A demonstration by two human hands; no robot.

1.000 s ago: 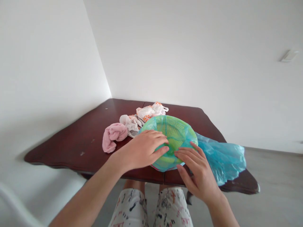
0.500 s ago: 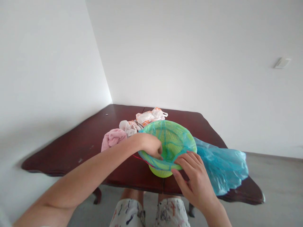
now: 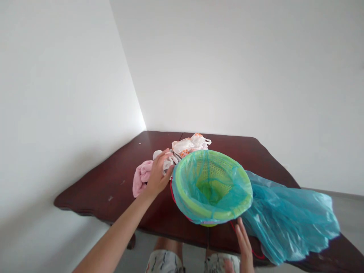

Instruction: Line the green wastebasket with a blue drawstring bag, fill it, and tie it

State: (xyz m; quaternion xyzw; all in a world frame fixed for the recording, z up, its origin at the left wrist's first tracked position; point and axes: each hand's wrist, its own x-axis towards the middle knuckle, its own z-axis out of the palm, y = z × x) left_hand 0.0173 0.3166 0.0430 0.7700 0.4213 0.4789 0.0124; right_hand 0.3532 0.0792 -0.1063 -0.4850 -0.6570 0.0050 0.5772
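A green mesh plastic basket (image 3: 209, 178) stands upright near the table's front edge. A thin blue plastic bag (image 3: 187, 185) lines it and folds over its rim, with a red drawstring (image 3: 173, 191) showing outside. My left hand (image 3: 159, 172) is at the basket's left side, fingers apart and nothing held. Close to the basket's front right, my right hand (image 3: 243, 240) has its fingers stretched out and is likewise holding nothing. More blue plastic (image 3: 290, 216) spreads across the table to the right of the basket.
A rolled pink towel (image 3: 140, 178) lies left of my left hand. Crumpled white plastic bags with orange print (image 3: 192, 144) sit behind the basket. The dark red wooden table (image 3: 108, 189) stands against white walls; my legs are under its front edge.
My left hand has come out of the basket to its left side. My right hand has let go of the front rim and moved lower right. The view has shifted slightly.
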